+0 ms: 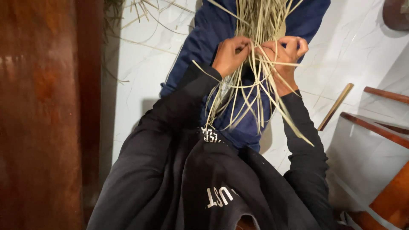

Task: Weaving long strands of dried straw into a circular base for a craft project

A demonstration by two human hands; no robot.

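A bundle of long pale straw strands [251,85] hangs down over my lap, which is in dark blue trousers [204,38]. My left hand [230,54] pinches several strands near the top of the bundle, fingers curled around them. My right hand [284,55] grips more strands just beside it, a few strands crossing over its fingers and wrist. The two hands are almost touching. Both arms are in black sleeves [179,106]. Loose strand ends splay out below the hands.
A dark red-brown wooden surface [42,115] fills the left side. The floor [140,72] is white marble tile with loose straw [136,12] at the top left. Wooden furniture rails [375,127] and a thin wooden stick [336,106] stand at the right.
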